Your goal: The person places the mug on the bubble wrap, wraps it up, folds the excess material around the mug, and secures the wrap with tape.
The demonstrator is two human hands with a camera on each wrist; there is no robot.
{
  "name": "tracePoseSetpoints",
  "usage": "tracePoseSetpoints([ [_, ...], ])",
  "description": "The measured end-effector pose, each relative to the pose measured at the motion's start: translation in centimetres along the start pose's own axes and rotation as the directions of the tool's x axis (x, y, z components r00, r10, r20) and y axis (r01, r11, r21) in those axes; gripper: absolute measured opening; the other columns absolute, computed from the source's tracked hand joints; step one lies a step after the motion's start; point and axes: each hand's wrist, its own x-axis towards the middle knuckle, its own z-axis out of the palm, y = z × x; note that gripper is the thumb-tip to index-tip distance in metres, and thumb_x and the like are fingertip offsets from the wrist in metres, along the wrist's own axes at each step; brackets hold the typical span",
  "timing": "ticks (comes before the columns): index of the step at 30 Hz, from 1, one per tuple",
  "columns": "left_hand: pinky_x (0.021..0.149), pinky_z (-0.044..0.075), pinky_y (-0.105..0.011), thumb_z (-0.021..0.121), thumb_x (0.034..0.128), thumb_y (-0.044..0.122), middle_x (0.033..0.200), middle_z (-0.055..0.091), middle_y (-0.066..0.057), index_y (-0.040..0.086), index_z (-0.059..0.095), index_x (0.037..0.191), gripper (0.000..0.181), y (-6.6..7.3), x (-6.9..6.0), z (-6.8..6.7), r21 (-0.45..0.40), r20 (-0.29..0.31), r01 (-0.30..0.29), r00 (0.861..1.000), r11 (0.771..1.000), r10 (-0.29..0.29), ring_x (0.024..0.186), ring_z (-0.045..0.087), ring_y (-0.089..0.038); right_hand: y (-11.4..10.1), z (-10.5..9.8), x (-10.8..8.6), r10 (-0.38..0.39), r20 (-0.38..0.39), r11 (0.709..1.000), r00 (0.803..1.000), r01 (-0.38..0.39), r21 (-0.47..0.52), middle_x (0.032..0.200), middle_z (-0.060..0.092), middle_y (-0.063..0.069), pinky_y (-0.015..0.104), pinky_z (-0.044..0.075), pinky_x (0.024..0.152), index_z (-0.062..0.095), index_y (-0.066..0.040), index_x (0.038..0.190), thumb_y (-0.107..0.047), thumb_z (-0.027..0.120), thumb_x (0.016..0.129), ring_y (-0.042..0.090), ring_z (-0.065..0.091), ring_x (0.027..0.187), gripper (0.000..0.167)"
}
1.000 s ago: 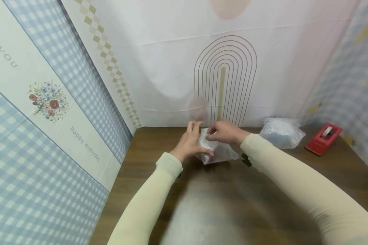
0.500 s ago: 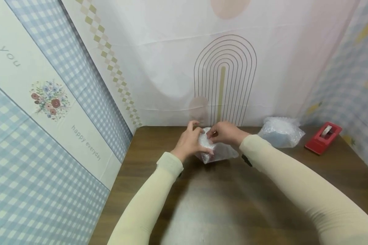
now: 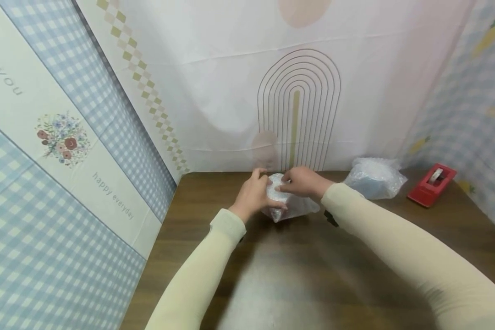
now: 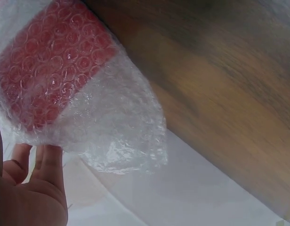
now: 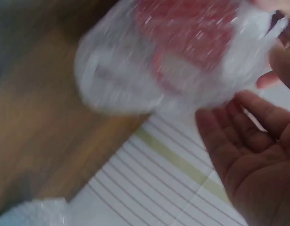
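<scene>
A red mug (image 4: pixel 55 61), its loop handle showing through the plastic in the right wrist view, lies inside bubble wrap (image 3: pixel 277 194) on the table at the back. My left hand (image 3: pixel 252 194) holds this bundle from the left, thumb on the near side and fingers at the far side. From the right, my right hand (image 3: pixel 307 181) bends over the top, thumb and fingers pinching at the wrap. A loose flap of wrap sticks out under the right hand. The fingertips on top are partly hidden in the head view.
A second bubble-wrapped bundle (image 3: pixel 375 178), bluish inside, sits at the back right. Beyond it stands a red tape dispenser (image 3: pixel 432 185) with a roll in it. The wooden table (image 3: pixel 313 275) ends against a white patterned cloth (image 3: pixel 218 91) at the back.
The right thumb and fingers have shifted slightly over the top of the wrap. The left hand keeps its hold, and the bundle stays in place. The head view has tilted a little.
</scene>
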Motion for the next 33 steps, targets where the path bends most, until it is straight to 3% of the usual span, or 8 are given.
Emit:
tracePoseSetpoints([
  [3, 0.104, 0.068, -0.04, 0.103, 0.0698, 0.067, 0.153, 0.066, -0.013, 0.006, 0.074, 0.124, 0.086, 0.2, 0.0, 0.2, 0.035, -0.001, -0.016, 1.0, 0.999, 0.016, 0.12, 0.078, -0.03, -0.6, 0.1, -0.3, 0.017, 0.01, 1.0, 1.0, -0.017, -0.01, 0.117, 0.086, 0.021, 0.049, 0.065, 0.094, 0.082, 0.005, 0.124, -0.034, 0.07, 0.113, 0.031, 0.078, 0.096, 0.042],
  [5, 0.105, 0.068, -0.04, 0.102, 0.071, 0.067, 0.147, 0.07, -0.01, 0.006, 0.072, 0.126, 0.087, 0.4, 0.0, 0.2, 0.05, 0.0, -0.026, 1.0, 0.998, 0.026, 0.124, 0.078, -0.028, -0.9, 0.2, -0.6, 0.035, 0.004, 0.999, 0.999, -0.035, -0.037, 0.123, 0.085, 0.022, 0.052, 0.065, 0.102, 0.081, 0.006, 0.127, -0.034, 0.074, 0.111, 0.034, 0.08, 0.106, 0.043],
  [8, 0.107, 0.067, -0.042, 0.102, 0.0733, 0.066, 0.148, 0.07, -0.011, 0.004, 0.072, 0.13, 0.089, 0.5, 0.0, -0.1, 0.043, 0.024, -0.037, 0.999, 0.998, 0.036, 0.127, 0.076, -0.029, -1.2, 0.2, -0.7, 0.047, 0.011, 0.997, 0.999, -0.046, -0.055, 0.109, 0.085, 0.019, 0.051, 0.066, 0.098, 0.08, 0.006, 0.116, -0.036, 0.083, 0.105, 0.032, 0.078, 0.097, 0.044],
  [13, 0.123, 0.059, -0.046, 0.1, 0.0793, 0.062, 0.162, 0.065, -0.016, -0.001, 0.072, 0.145, 0.095, -0.2, 0.3, -1.7, -0.009, 0.163, -0.066, 0.984, 0.998, 0.067, 0.147, 0.067, -0.034, -1.3, 0.6, -0.1, 0.022, 0.006, 0.996, 1.0, -0.021, -0.088, 0.083, 0.074, 0.008, 0.047, 0.063, 0.085, 0.077, 0.001, 0.097, -0.039, 0.089, 0.099, 0.022, 0.063, 0.075, 0.042],
  [18, 0.135, 0.047, -0.048, 0.098, 0.0905, 0.039, 0.175, 0.055, -0.015, 0.001, 0.069, 0.153, 0.079, -1.7, 0.6, -3.3, -0.196, 0.291, -0.025, 0.953, 0.98, 0.083, 0.163, 0.052, -0.036, -1.3, 0.9, 0.1, 0.032, 0.02, 0.996, 0.999, -0.031, -0.088, 0.103, 0.083, 0.016, 0.051, 0.066, 0.095, 0.079, 0.004, 0.109, -0.04, 0.09, 0.099, 0.029, 0.075, 0.089, 0.047],
  [24, 0.139, 0.041, -0.056, 0.09, 0.099, 0.043, 0.18, 0.047, -0.014, 0.008, 0.077, 0.144, 0.058, -2.5, 1.3, -4.3, -0.209, 0.319, -0.026, 0.943, 0.978, 0.093, 0.169, 0.04, -0.042, -1.4, 0.7, 0.3, 0.027, 0.077, 0.997, 0.997, -0.021, -0.079, 0.124, 0.082, 0.023, 0.053, 0.065, 0.107, 0.076, 0.007, 0.125, -0.041, 0.088, 0.101, 0.036, 0.078, 0.11, 0.055],
  [29, 0.139, 0.042, -0.05, 0.085, 0.1042, 0.034, 0.177, 0.054, -0.011, 0.005, 0.079, 0.133, 0.042, -2.5, 2.0, -4.3, -0.224, 0.325, -0.023, 0.941, 0.974, 0.097, 0.17, 0.044, -0.035, -1.5, 0.3, 0.7, -0.056, 0.117, 0.986, 0.992, 0.074, -0.152, 0.111, 0.081, 0.019, 0.048, 0.066, 0.096, 0.078, 0.004, 0.116, -0.036, 0.087, 0.102, 0.031, 0.075, 0.097, 0.044],
  [33, 0.126, 0.055, -0.046, 0.093, 0.0966, 0.033, 0.175, 0.057, -0.009, 0.007, 0.075, 0.13, 0.046, -2.2, 2.1, -4.0, -0.229, 0.341, 0.011, 0.937, 0.973, 0.07, 0.159, 0.059, -0.032, -1.2, 0.1, 0.9, -0.124, 0.129, 0.966, 0.984, 0.149, -0.213, 0.114, 0.08, 0.019, 0.047, 0.066, 0.097, 0.078, 0.007, 0.121, -0.035, 0.088, 0.1, 0.029, 0.074, 0.1, 0.048],
])
